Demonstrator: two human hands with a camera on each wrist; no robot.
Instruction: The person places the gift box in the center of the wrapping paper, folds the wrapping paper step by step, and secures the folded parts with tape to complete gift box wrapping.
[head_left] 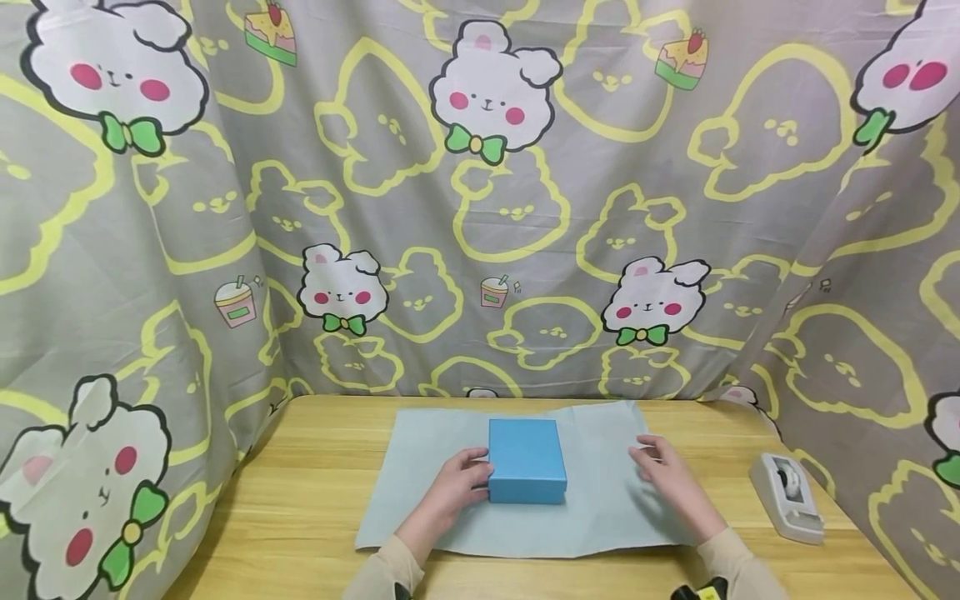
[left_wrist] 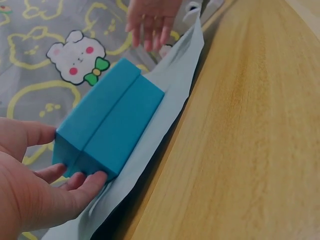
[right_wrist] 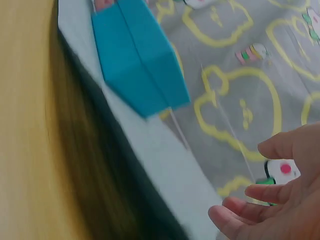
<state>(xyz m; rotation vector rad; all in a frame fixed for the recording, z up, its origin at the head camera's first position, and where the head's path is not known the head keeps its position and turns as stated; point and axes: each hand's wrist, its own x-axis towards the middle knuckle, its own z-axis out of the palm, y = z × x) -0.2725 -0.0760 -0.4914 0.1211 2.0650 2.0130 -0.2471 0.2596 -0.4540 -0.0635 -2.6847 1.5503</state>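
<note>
A closed blue box (head_left: 527,458) with a lid sits on a sheet of light blue paper (head_left: 600,508). My left hand (head_left: 459,485) is at the box's left side, its fingertips and thumb touching that end, as the left wrist view shows on the blue box (left_wrist: 107,120). The fingers are spread along the end, not wrapped round it. My right hand (head_left: 671,482) hovers over the right part of the sheet, apart from the box. In the right wrist view the right hand (right_wrist: 280,192) has loosely bent fingers and nothing in them.
On the right of the wooden table (head_left: 300,483) stands a white tape dispenser (head_left: 787,498) with a roll in it. A grey curtain (head_left: 420,217) with cartoon rabbits hangs behind the table and along both sides. The paper's front edge lies near the table's front.
</note>
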